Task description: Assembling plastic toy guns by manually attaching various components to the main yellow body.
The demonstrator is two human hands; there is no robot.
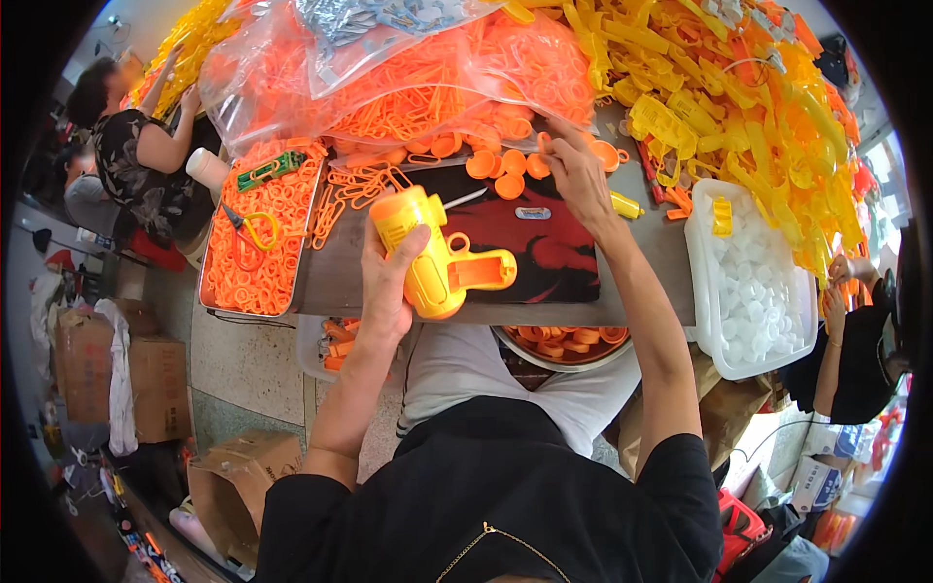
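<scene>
My left hand (389, 282) is wrapped round a yellow toy gun (420, 262), held above the table's near edge. An open hollow shows in its grip, and a small ring stands out beside it. A thin pale rod (465, 198) shows beside the toy's upper end; whether it joins the toy I cannot tell. At the far side of a black and red mat (544, 248), the fingers of my right hand (578, 175) bend in at an orange round cap (543, 143). Several more orange caps (509, 185) lie just left of that hand.
A tray of orange rings (255, 282) with yellow-handled scissors (260, 231) stands left. Right is a white tub (709, 321) of white caps. Clear bags of orange parts (418, 97) and heaped yellow parts (700, 78) line the back. Other people work at both sides.
</scene>
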